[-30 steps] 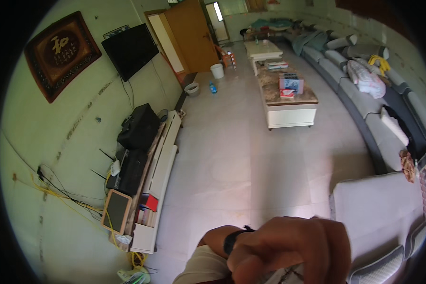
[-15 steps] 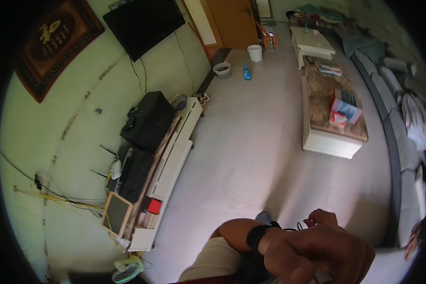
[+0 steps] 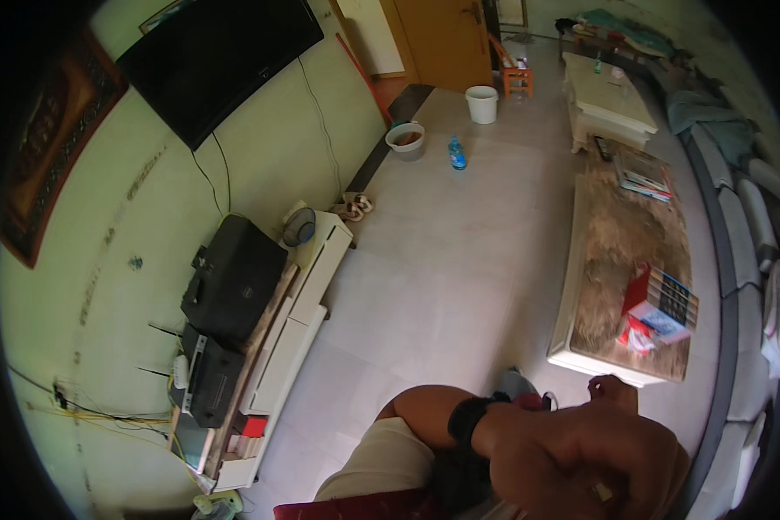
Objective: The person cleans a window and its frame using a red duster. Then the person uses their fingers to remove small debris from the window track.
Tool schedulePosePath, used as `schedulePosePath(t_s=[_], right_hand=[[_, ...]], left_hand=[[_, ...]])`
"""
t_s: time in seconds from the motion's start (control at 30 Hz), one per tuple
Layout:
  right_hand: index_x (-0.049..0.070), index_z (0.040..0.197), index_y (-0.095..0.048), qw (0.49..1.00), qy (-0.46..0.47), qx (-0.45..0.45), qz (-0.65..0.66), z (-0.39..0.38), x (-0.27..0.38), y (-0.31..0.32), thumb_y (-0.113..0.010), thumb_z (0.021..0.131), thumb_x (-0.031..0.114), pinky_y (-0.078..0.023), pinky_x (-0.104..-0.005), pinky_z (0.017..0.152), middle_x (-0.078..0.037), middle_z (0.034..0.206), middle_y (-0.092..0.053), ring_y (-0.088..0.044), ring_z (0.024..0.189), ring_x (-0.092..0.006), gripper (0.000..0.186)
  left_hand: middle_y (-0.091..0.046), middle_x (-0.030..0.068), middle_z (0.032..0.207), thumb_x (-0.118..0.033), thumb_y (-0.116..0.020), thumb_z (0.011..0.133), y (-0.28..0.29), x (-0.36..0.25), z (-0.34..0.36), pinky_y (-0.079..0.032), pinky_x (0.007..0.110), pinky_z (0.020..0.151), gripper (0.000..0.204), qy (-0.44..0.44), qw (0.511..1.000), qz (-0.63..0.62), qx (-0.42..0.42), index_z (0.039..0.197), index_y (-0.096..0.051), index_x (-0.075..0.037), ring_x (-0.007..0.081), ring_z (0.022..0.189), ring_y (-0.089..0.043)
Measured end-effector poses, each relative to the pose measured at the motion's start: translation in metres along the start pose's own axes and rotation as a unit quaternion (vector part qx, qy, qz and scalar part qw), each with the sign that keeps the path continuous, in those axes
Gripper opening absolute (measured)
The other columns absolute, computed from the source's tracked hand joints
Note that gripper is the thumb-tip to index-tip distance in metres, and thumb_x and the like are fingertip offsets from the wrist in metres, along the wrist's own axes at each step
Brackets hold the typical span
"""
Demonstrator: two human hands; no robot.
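Observation:
At the lower right my left hand point(image 3: 555, 442), with a black band point(image 3: 466, 422) round its wrist, reaches across in front of me. Its fingers look curled inward. A small pale thing point(image 3: 602, 492) shows among the fingers, too little of it to name. Curled fingertips point(image 3: 614, 390) stick out just beyond, near the coffee table's front end. My right hand overlaps the left here or is hidden by it, and I cannot separate the two. A thin dark loop point(image 3: 550, 400) and a bit of red show behind the wrist.
To the right stands a marble-topped coffee table point(image 3: 628, 225) with a box point(image 3: 663, 303), beside a grey sofa point(image 3: 741, 334). A low white TV cabinet point(image 3: 273, 368) runs along the left wall. Ahead on the floor are a blue bottle point(image 3: 457, 154), a basin point(image 3: 406, 147) and a white bucket point(image 3: 482, 106).
The view has shifted forward and turned slightly: the coffee table, box and cabinet sit lower and closer in the picture. My hands stay bunched at the lower right.

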State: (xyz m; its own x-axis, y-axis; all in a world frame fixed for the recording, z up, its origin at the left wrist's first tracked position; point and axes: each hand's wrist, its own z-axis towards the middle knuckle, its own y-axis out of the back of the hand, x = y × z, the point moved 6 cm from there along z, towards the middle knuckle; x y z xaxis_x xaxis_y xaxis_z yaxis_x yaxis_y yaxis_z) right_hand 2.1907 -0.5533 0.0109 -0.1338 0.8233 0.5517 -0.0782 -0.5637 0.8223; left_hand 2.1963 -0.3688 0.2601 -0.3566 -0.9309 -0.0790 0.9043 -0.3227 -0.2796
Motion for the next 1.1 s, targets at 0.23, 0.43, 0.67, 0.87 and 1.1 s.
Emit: schedulePosePath(t_s=[0.23,0.43,0.67,0.87,1.1], right_hand=[[-0.001,0.088,-0.062,0.945,0.009,-0.021,0.326,0.372,-0.05,0.049,-0.062,0.089,0.007,-0.049,-0.0234,0.054,-0.002,0.07,-0.06,-0.059,0.061,-0.0074,0.008],[0.003,0.093,-0.063,0.876,0.062,-0.086,0.47,0.658,-0.047,0.048,-0.063,0.092,0.017,-0.047,-0.0219,0.052,0.001,0.067,-0.057,-0.057,0.056,-0.0074,0.015],[0.004,0.093,-0.063,0.864,-0.053,-0.125,0.485,0.878,-0.104,0.01,-0.063,0.092,0.021,-0.044,-0.0209,0.049,-0.001,0.063,-0.06,-0.058,0.053,-0.0083,0.017],[0.004,0.094,-0.063,0.815,-0.03,-0.237,0.528,1.074,-0.147,0.03,-0.064,0.092,0.021,-0.04,-0.021,0.045,0.0,0.068,-0.057,-0.054,0.05,-0.0081,0.017],[0.003,0.091,-0.064,0.897,0.044,-0.268,0.348,1.333,-0.179,-0.045,-0.062,0.091,0.013,-0.044,-0.0235,0.047,-0.001,0.062,-0.059,-0.054,0.052,-0.0068,0.011]], left_hand=[[-0.056,0.0073,0.072,-0.017,-0.058,0.091,0.272,-0.062,0.06,-0.046,0.033,0.063,0.018,0.4,0.803,0.441,0.018,0.077,-0.058,-0.005,0.0199,0.067,-0.057],[-0.065,0.0042,0.084,-0.022,-0.057,0.094,0.58,-0.192,0.012,-0.048,0.026,0.065,0.019,0.466,0.723,0.363,-0.358,0.091,-0.062,-0.004,0.0114,0.071,-0.059],[-0.064,0.0021,0.098,-0.044,-0.063,0.089,0.851,-0.214,-0.03,-0.047,0.026,0.073,0.047,0.599,0.629,0.398,-0.296,0.114,-0.062,-0.005,0.0111,0.085,-0.056],[-0.055,0.0072,0.127,-0.053,-0.052,0.093,1.001,-0.185,0.017,-0.044,0.03,0.096,0.068,0.43,0.792,0.126,-0.414,0.136,-0.043,-0.001,0.0149,0.115,-0.053],[-0.06,0.0018,0.103,-0.031,-0.067,0.089,1.232,-0.29,0.051,-0.043,0.022,0.072,0.053,0.433,0.667,0.31,-0.521,0.127,-0.053,0.003,0.0095,0.087,-0.054]])
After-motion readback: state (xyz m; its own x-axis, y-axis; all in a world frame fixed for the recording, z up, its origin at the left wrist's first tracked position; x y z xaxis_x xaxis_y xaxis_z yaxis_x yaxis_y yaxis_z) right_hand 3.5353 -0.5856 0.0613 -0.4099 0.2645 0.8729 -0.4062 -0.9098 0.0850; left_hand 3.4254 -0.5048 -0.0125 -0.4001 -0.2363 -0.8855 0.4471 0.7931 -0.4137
